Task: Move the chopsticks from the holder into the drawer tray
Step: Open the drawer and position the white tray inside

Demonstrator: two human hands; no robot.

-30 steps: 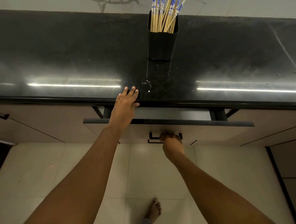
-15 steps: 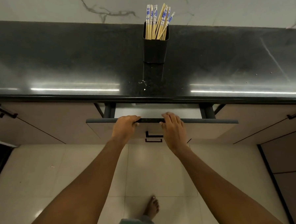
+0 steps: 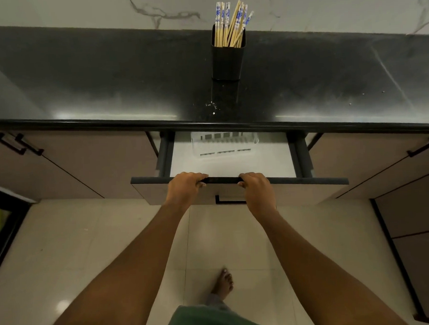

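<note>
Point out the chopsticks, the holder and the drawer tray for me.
chopsticks (image 3: 224, 30), head view, wooden shafts above the holder's rim
holder (image 3: 227, 62), head view, its dark front wall
drawer tray (image 3: 222, 145), head view, its clear floor between the slot rows

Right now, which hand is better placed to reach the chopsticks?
Probably the right hand. Both hands grip the drawer front, but the holder with the chopsticks stands nearly straight beyond the right one, with the left hand further aside.

chopsticks (image 3: 230, 25) upright in holder (image 3: 227, 62), drawer tray (image 3: 224, 143) empty
</note>
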